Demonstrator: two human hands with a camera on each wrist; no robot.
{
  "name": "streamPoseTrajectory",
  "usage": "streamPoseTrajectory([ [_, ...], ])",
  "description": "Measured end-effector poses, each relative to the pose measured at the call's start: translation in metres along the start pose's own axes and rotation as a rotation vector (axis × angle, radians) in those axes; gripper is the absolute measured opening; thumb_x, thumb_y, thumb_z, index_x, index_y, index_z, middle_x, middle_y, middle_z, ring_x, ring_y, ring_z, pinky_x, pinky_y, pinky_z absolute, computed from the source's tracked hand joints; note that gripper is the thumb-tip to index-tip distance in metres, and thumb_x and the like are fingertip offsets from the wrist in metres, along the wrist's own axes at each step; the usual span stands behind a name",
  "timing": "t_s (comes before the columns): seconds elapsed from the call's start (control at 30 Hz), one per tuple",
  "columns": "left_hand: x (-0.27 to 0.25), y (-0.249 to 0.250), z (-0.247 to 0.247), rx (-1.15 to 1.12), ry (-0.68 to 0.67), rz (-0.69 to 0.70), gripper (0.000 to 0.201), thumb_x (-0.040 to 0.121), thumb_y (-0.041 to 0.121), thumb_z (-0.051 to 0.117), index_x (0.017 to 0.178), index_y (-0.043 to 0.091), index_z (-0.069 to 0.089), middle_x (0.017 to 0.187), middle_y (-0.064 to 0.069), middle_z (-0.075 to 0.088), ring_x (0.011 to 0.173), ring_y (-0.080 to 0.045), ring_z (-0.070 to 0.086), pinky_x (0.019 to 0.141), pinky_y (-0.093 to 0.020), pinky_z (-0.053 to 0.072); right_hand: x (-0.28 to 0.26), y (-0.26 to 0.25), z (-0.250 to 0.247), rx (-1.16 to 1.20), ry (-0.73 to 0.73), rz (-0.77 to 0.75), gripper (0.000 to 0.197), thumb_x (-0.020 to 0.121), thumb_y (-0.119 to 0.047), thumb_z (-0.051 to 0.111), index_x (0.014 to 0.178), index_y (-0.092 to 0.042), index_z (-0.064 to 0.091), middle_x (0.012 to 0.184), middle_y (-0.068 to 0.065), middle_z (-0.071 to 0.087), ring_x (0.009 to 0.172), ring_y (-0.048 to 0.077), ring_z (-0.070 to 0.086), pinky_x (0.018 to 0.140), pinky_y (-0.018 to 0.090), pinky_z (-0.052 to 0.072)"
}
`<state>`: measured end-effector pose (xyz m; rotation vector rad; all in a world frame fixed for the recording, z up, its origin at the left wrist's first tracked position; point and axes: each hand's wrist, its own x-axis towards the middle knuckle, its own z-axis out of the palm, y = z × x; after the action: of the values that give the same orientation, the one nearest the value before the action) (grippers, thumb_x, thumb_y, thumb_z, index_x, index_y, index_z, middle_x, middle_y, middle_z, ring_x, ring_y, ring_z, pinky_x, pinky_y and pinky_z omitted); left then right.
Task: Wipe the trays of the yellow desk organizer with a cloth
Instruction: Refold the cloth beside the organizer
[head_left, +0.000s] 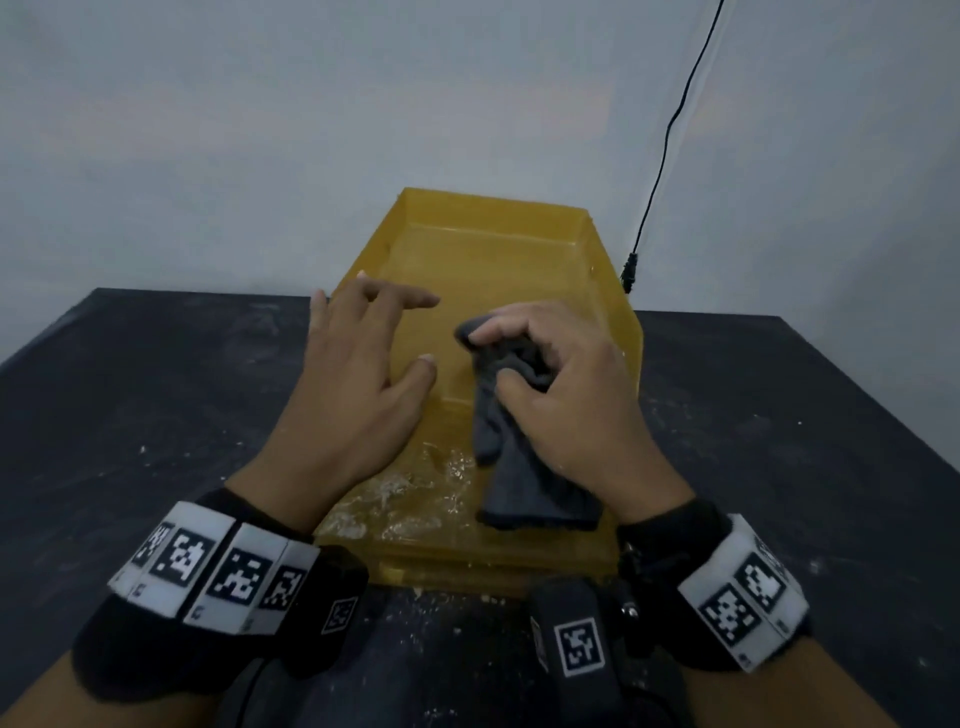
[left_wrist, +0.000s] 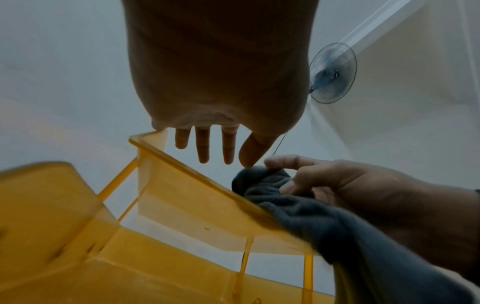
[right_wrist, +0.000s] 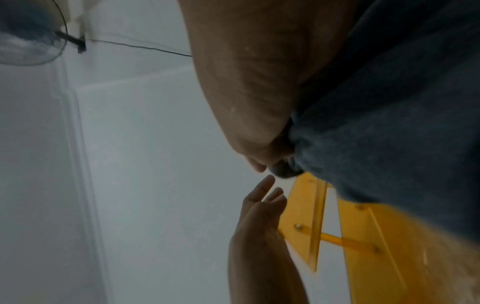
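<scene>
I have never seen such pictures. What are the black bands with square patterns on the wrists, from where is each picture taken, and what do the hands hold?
No machine: a person works with bare hands. The wrist bands carry printed markers and a camera each. One picture comes from a head camera looking down; the other two look along each hand. A yellow tray stands on a dark table. The right hand grips a grey cloth over it; the left hand is open, holding nothing.

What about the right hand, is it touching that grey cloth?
Touching. The head view shows the right hand with fingers curled round the bunched grey cloth, thumb pressed on it.
</scene>
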<state>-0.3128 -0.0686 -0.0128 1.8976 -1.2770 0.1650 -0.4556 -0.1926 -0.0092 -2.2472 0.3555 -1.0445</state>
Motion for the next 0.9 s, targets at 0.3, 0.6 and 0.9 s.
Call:
streamPoseTrajectory([
  [0.3, -0.1, 0.0, -0.027, -0.021, -0.062, -0.153, 0.023, 0.072, 0.038, 0.05, 0.065, 0.017, 0.056, 0.059, -0.004, 0.054, 0.053, -0.011, 0.047, 0.052, -0.038, 0.04, -0.057, -0.018, 0.018, 0.381, -0.056, 0.01, 0.031, 0.076, 0.002, 0.056, 0.1, -0.017, 0.066, 0.102, 0.002, 0.068, 0.092, 0.016, 0.067, 0.067, 0.034, 0.055],
  [0.6, -0.133, -0.015, -0.011, 0.133, -0.351, -0.406, 0.02, 0.082, 0.018, 0.058, 0.083, 0.014, 0.077, 0.081, -0.004, 0.074, 0.078, -0.02, 0.067, 0.069, -0.035, 0.056, -0.098, -0.023, 0.025, 0.304, -0.242, 0.069, 0.027, 0.067, -0.003, 0.057, 0.088, -0.017, 0.068, 0.091, 0.001, 0.072, 0.086, 0.015, 0.067, 0.073, 0.033, 0.054],
  [0.9, -0.121, -0.021, -0.012, 0.085, -0.351, -0.501, 0.04, 0.086, 0.016, 0.054, 0.124, 0.007, 0.063, 0.123, -0.015, 0.065, 0.109, -0.029, 0.061, 0.095, -0.038, 0.05, -0.123, -0.022, 0.052, -0.091, -0.523, -0.081, 0.053, 0.077, 0.008, 0.066, 0.114, -0.027, 0.074, 0.122, -0.007, 0.07, 0.114, 0.008, 0.061, 0.1, 0.021, 0.045],
])
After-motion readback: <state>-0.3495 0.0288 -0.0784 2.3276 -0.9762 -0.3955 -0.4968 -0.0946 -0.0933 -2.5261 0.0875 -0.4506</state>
